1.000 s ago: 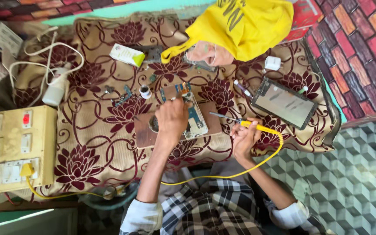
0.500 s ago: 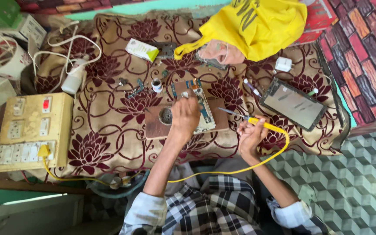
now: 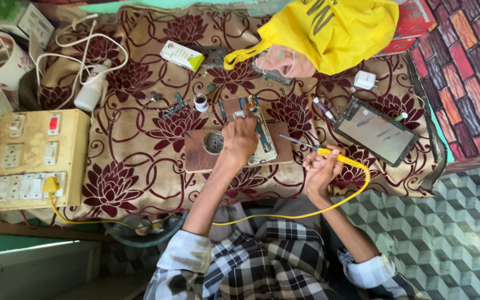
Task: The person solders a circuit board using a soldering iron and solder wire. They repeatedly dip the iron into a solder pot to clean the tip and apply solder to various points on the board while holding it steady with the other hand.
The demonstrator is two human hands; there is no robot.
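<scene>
My left hand (image 3: 240, 139) rests with curled fingers on an opened phone body with its circuit board (image 3: 258, 129), which lies on a brown wooden block (image 3: 195, 156). My right hand (image 3: 320, 169) grips a yellow-handled soldering iron (image 3: 329, 153); its metal tip points left toward the phone, a little apart from it. The iron's yellow cable (image 3: 306, 208) loops down past my lap. A small round tin (image 3: 213, 142) sits on the block just left of my left hand.
A yellow switchboard with sockets (image 3: 31, 158) stands at the left. A dark tablet (image 3: 376, 131) lies at the right. A yellow bag (image 3: 334, 30), a white box (image 3: 180, 55), a small bottle (image 3: 200, 102), white cables (image 3: 73, 50) and a white charger (image 3: 364, 79) lie on the flowered cloth.
The view has drifted, so everything sits further right and lower in frame. My hands keep their hold on the phone and the iron; the iron's tip stays beside the phone.
</scene>
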